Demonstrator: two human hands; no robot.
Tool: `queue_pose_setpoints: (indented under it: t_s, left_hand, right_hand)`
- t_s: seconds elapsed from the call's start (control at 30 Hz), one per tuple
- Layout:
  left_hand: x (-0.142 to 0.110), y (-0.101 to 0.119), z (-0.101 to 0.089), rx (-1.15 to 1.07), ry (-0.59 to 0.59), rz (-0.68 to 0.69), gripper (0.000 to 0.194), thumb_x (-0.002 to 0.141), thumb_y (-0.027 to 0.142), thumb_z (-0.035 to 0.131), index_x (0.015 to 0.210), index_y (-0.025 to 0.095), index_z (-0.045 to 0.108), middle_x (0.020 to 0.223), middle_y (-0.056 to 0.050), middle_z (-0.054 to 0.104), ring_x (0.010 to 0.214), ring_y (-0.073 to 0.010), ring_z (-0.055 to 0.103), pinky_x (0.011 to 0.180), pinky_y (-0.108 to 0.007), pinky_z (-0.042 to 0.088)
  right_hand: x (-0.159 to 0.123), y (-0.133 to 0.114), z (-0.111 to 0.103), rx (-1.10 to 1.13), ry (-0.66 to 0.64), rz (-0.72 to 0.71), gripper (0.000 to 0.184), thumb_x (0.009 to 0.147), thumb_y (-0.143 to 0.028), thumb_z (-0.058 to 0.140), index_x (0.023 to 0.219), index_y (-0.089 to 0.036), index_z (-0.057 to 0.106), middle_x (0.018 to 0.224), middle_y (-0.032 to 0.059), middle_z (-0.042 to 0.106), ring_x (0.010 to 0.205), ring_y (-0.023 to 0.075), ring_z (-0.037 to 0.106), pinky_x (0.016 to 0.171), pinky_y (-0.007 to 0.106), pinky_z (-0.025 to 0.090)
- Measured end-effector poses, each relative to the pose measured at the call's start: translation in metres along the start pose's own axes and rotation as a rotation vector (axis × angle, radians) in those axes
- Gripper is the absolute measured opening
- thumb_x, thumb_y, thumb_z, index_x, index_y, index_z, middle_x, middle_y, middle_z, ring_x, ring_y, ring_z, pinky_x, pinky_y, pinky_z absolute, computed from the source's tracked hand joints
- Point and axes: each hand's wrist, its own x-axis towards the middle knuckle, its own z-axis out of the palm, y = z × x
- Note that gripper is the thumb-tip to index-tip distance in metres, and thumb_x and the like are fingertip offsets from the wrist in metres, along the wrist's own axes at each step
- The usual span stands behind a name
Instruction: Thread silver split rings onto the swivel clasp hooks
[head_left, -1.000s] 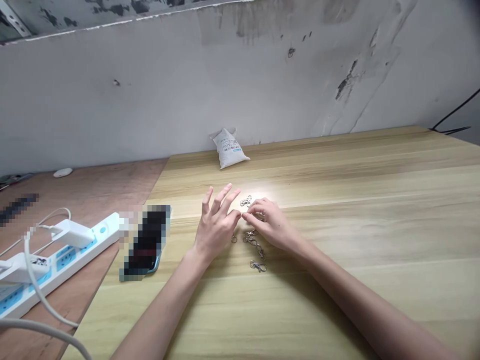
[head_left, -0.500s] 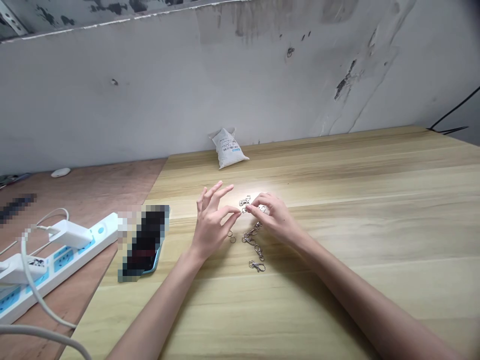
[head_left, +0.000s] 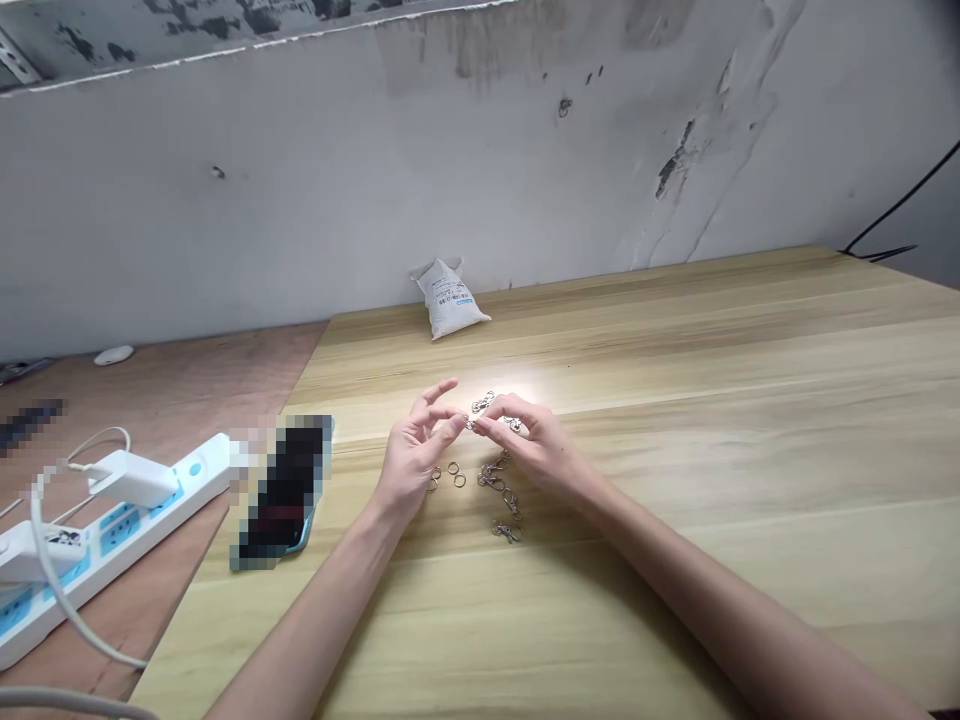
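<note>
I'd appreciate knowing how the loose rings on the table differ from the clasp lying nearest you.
The rings are plain circles, the clasp an elongated hook shape. The rings are smaller than the clasp. The rings lie nearer the left hand; the clasp lies closer to the person. Both are silvery metal lying on the table.

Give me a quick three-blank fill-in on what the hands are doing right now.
The left hand and right hand pinch a small metal piece ____ them. The split rings lie nearer the ____ hand. The white sachet sits on the table near its ____ edge.

Missing words: between; left; far.
</note>
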Motion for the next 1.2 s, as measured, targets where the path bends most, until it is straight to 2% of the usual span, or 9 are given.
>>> queue_pose_setpoints:
  t_s: [0.07,0.17,0.3,0.47,0.57,0.67,0.87,1.0,1.2]
  left_hand:
    - [0.0,-0.003,0.002,-0.091,-0.005,-0.097,0.017,0.083,0.038,0.069,0.083,0.022,0.073,0.138,-0.007,0.055,0.135,-0.0269,0.045,0.109,-0.048,0.042]
    - [0.0,-0.003,0.004,-0.048,-0.001,-0.154,0.018,0.083,0.038,0.07,0.085,0.021,0.075,0.132,-0.008,0.06,0.131,-0.0267,0.049,0.108,-0.046,0.043]
    - [0.0,0.001,0.004,0.161,0.0,-0.058,0.018,0.085,0.039,0.066,0.086,0.023,0.076,0.127,-0.008,0.061,0.126,-0.0253,0.053,0.108,-0.045,0.042]
    - [-0.001,0.005,-0.001,0.379,-0.039,0.073,0.023,0.092,0.039,0.056,0.095,0.027,0.075,0.128,-0.006,0.06,0.127,-0.024,0.05,0.111,-0.048,0.037]
    - [-0.002,0.007,-0.001,0.459,-0.074,0.143,0.02,0.087,0.037,0.065,0.102,0.029,0.073,0.131,-0.006,0.058,0.129,-0.025,0.047,0.108,-0.048,0.04]
    - [-0.003,0.009,0.001,0.515,-0.041,0.226,0.021,0.082,0.032,0.071,0.103,0.03,0.072,0.128,-0.005,0.058,0.128,-0.0243,0.046,0.105,-0.046,0.044]
    - [-0.004,0.009,0.002,0.582,0.029,0.324,0.014,0.09,0.028,0.062,0.097,0.029,0.073,0.123,-0.005,0.06,0.124,-0.0235,0.048,0.1,-0.045,0.046]
    - [-0.002,0.007,-0.001,0.634,0.001,0.327,0.015,0.092,0.028,0.059,0.093,0.027,0.073,0.126,-0.006,0.059,0.127,-0.0246,0.045,0.102,-0.047,0.045]
    - [-0.002,0.005,-0.003,0.895,-0.076,0.42,0.017,0.093,0.024,0.056,0.092,0.024,0.072,0.128,-0.006,0.059,0.132,-0.0274,0.041,0.107,-0.052,0.037]
  right_hand:
    - [-0.001,0.001,0.004,-0.117,0.067,-0.085,0.021,0.096,-0.031,0.053,0.079,-0.02,0.06,0.078,0.0013,0.065,0.078,0.0163,0.057,0.079,0.033,0.043]
    - [-0.003,0.005,0.007,-0.29,0.125,-0.179,0.021,0.097,-0.028,0.052,0.078,-0.021,0.059,0.078,0.0017,0.066,0.078,0.0164,0.057,0.085,0.036,0.038]
    - [-0.003,0.009,0.006,-0.419,0.151,-0.22,0.02,0.097,-0.028,0.052,0.079,-0.021,0.06,0.079,0.0014,0.067,0.08,0.0168,0.059,0.089,0.037,0.036]
    - [-0.002,0.008,0.003,-0.43,0.175,-0.194,0.022,0.097,-0.028,0.051,0.078,-0.022,0.06,0.075,0.001,0.066,0.078,0.017,0.059,0.089,0.037,0.036]
    - [-0.002,0.007,0.002,-0.406,0.178,-0.18,0.022,0.096,-0.028,0.053,0.076,-0.021,0.06,0.074,0.0004,0.066,0.077,0.0166,0.058,0.088,0.037,0.036]
    - [-0.002,0.006,0.002,-0.372,0.169,-0.166,0.022,0.096,-0.029,0.054,0.076,-0.021,0.06,0.073,0.0002,0.065,0.077,0.0163,0.058,0.088,0.036,0.036]
    - [-0.002,0.008,0.005,-0.37,0.119,-0.123,0.023,0.097,-0.032,0.052,0.077,-0.021,0.061,0.074,0.0005,0.065,0.075,0.0158,0.059,0.085,0.034,0.038]
    - [0.0,0.013,0.0,-0.482,0.076,-0.222,0.02,0.097,-0.03,0.052,0.082,-0.022,0.062,0.077,0.0015,0.067,0.079,0.0171,0.058,0.087,0.035,0.037]
    - [0.004,0.013,-0.017,-0.821,-0.073,-0.395,0.023,0.099,-0.023,0.045,0.086,-0.02,0.065,0.087,0.0057,0.066,0.088,0.0208,0.055,0.094,0.039,0.035]
